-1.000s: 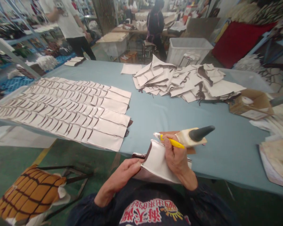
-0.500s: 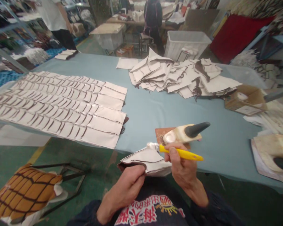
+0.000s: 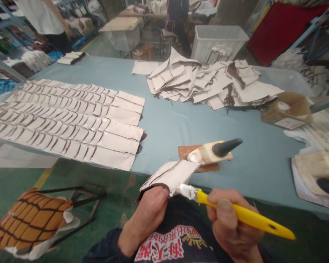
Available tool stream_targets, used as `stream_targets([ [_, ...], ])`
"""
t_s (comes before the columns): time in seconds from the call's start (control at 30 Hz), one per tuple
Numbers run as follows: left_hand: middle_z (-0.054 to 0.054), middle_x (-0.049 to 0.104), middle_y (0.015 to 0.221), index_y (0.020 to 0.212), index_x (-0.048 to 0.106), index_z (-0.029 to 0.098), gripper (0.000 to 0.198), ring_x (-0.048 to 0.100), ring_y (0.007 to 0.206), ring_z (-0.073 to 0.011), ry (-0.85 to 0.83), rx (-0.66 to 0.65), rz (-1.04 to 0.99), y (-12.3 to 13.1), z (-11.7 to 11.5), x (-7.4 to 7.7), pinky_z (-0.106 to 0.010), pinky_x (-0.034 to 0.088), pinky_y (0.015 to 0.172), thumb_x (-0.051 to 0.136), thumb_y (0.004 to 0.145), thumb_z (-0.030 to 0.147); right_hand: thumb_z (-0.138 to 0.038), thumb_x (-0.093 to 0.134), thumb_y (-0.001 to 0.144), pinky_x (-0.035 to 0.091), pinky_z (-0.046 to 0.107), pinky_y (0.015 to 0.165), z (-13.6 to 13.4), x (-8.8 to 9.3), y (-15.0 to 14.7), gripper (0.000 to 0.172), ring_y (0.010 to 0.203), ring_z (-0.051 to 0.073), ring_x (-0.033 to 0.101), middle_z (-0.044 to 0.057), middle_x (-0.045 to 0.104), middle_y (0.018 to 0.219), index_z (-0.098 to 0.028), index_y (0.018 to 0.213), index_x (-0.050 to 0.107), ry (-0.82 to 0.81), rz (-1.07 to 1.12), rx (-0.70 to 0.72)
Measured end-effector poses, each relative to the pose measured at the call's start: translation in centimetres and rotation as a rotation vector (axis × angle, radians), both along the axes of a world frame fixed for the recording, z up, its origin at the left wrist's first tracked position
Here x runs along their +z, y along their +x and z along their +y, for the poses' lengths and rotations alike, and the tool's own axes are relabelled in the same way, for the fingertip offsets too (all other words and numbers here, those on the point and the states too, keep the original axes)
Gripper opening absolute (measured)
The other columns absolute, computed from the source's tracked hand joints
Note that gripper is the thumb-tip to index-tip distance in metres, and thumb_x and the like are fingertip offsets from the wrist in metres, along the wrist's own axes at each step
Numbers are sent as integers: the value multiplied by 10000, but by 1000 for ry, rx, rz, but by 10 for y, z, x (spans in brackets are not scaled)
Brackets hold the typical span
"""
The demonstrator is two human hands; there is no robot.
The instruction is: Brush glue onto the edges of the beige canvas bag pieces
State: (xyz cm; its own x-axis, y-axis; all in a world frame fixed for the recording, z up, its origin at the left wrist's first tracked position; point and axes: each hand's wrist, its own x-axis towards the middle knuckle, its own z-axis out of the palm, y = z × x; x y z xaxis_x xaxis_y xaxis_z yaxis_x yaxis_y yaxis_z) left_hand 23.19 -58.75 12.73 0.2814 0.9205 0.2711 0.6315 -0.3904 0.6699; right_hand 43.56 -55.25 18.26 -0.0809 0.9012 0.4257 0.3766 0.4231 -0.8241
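My left hand [image 3: 152, 204] is closed on the near end of a cream fabric piece [image 3: 171, 172] with dark brown edging. The piece's far end reaches over the table's front edge. In my right hand [image 3: 230, 219] is a paintbrush [image 3: 246, 215] with a yellow handle, its bristles coated in thick white paste. The bristles meet or nearly meet the fabric's right edge beside my left hand. Just beyond lies a cream plastic container [image 3: 207, 151] with a dark spout and white paste at its opening, resting on a brown board [image 3: 212, 167].
Overlapping rows of cream pieces [image 3: 117, 140] cover the left of the blue-green table [image 3: 164, 124]. A loose heap of similar pieces [image 3: 192, 82] lies at the back, near a cardboard box [image 3: 287, 111]. Another spouted container [image 3: 315, 171] is at right; a padded stool [image 3: 33, 219] stands lower left.
The paintbrush has moved toward me and down in my right hand, from the fabric's upper part to its near right edge. The fabric's far end has swung up toward the container.
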Motion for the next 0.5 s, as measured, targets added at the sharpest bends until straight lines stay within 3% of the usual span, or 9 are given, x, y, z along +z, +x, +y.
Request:
stream_targets([
  [0.07,-9,575,719,813,457,225,271,496,638,-158,12,1,13,1,0,-1,-281,354,599,378,962,13,-183,497,988,496,256,483,3,-1,-1,171,458,136,590,-30,634,604,-231,880,622,54,-29,23],
  [0.2,-25,594,739,822,486,216,267,532,670,-163,17,-1,6,2,-1,-5,-278,377,611,385,976,23,-139,464,974,504,225,519,2,6,-9,191,475,111,605,-55,633,606,-244,848,562,147,-79,207],
  [0.37,-15,569,710,790,461,225,283,507,643,-162,50,38,9,3,-2,-5,-289,350,593,387,967,17,-153,476,980,464,215,467,-1,5,-10,172,458,100,593,-51,657,640,-244,887,590,127,-70,45],
  [0.5,-34,611,756,835,506,213,260,554,689,-167,9,29,-36,3,-4,-4,-279,377,615,390,974,27,-136,458,974,507,220,536,-2,8,-11,190,489,104,619,-61,638,617,-243,852,558,175,-96,188],
])
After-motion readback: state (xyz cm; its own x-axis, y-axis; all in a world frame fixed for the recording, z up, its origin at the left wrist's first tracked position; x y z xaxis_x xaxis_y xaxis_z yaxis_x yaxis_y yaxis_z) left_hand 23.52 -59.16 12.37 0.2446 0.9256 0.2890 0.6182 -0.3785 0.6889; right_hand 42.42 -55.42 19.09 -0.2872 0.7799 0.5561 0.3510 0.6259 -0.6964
